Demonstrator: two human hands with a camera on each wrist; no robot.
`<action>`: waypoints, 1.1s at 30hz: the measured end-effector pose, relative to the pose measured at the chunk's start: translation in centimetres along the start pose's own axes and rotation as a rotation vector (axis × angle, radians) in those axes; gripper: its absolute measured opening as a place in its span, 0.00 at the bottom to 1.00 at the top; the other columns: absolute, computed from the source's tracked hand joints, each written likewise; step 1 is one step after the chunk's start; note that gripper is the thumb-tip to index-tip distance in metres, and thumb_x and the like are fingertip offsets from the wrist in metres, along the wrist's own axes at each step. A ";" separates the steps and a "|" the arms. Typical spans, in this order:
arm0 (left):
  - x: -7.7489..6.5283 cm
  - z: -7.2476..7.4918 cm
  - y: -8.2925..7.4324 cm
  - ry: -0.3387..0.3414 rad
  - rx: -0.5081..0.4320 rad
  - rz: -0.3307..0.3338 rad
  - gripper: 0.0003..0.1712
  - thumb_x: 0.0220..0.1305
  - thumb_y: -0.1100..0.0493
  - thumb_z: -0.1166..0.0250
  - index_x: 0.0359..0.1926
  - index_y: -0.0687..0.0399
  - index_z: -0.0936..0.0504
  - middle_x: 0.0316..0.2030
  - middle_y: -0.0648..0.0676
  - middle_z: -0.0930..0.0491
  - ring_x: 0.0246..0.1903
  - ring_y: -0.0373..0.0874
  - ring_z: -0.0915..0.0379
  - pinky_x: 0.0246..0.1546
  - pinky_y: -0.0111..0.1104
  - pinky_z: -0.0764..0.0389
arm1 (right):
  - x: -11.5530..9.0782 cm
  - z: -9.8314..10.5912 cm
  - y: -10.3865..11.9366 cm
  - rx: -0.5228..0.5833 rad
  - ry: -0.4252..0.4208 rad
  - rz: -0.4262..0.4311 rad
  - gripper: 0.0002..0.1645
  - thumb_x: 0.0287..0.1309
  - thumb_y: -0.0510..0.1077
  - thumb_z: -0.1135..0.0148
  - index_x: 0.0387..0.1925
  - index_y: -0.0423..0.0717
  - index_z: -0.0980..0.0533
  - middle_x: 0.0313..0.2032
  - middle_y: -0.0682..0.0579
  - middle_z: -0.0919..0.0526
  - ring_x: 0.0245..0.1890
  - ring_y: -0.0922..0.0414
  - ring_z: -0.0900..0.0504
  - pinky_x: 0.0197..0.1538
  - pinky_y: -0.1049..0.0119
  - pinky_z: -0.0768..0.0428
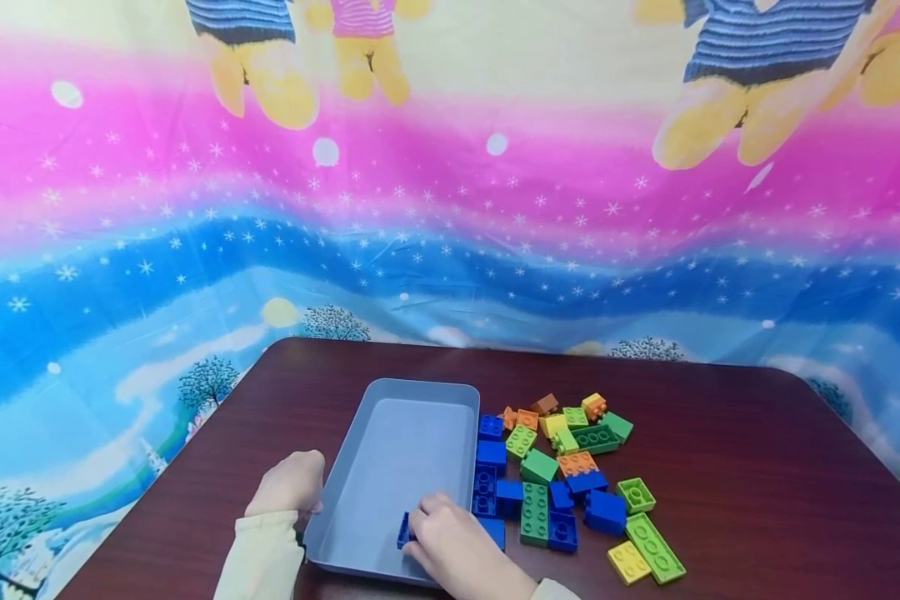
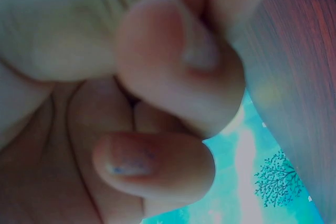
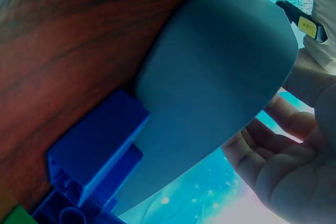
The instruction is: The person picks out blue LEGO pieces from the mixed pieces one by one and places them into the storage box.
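Observation:
Inside the front of the grey tray [image 1: 390,450], close to its floor, my right hand [image 1: 453,546] holds a blue toy brick [image 1: 403,531] at its fingertips; most of the brick is hidden by the fingers. My left hand [image 1: 288,483] is beside the tray's left rim. In the left wrist view, the left fingers [image 2: 157,166] are loosely curled with nothing visible in them. From the right wrist, the tray's wall [image 3: 215,66] shows close up, with a loose blue brick [image 3: 97,145] at its foot.
Several loose bricks lie right of the tray on the dark wooden table [image 1: 757,467]: blue bricks [image 1: 605,510] along its side, a long green brick [image 1: 534,514], a lime brick [image 1: 655,547], a yellow brick [image 1: 629,562] and an orange-topped brick [image 1: 577,463]. A printed cloth [image 1: 450,250] hangs behind.

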State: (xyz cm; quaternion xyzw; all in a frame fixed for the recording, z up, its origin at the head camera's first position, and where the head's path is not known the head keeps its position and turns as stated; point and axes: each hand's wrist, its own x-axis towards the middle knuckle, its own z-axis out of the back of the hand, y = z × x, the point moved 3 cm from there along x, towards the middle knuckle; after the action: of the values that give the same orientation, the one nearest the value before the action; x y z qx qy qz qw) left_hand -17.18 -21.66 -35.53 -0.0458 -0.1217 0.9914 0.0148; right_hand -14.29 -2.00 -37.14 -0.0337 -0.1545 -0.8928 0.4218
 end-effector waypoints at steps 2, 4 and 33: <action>0.0 0.0 0.0 0.002 0.000 0.000 0.18 0.40 0.77 0.35 0.09 0.58 0.32 0.08 0.51 0.36 0.12 0.42 0.38 0.17 0.34 0.34 | 0.1 -0.2 0.0 0.005 0.036 -0.001 0.09 0.53 0.49 0.40 0.26 0.47 0.22 0.22 0.61 0.31 0.25 0.68 0.35 0.28 0.77 0.32; 0.0 -0.1 0.0 0.006 0.001 0.001 0.18 0.40 0.77 0.35 0.09 0.58 0.32 0.08 0.50 0.37 0.12 0.41 0.38 0.16 0.34 0.34 | 0.1 -0.3 0.0 0.003 0.069 0.000 0.10 0.53 0.49 0.40 0.27 0.47 0.21 0.21 0.62 0.32 0.25 0.69 0.35 0.28 0.78 0.32; 0.3 -0.3 0.4 0.057 -0.010 0.026 0.18 0.43 0.76 0.36 0.10 0.58 0.33 0.09 0.51 0.36 0.12 0.42 0.39 0.17 0.34 0.34 | -2.1 3.8 -2.4 -0.112 -0.489 0.104 0.02 0.46 0.42 0.35 0.21 0.50 0.21 0.29 0.58 0.21 0.32 0.63 0.25 0.37 0.70 0.26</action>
State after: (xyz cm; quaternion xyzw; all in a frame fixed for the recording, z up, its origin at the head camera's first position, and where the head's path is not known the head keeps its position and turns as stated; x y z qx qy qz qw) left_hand -17.47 -21.93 -35.98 -0.0758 -0.1256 0.9892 0.0052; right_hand -15.07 2.17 -34.54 -0.2799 -0.2003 -0.8424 0.4145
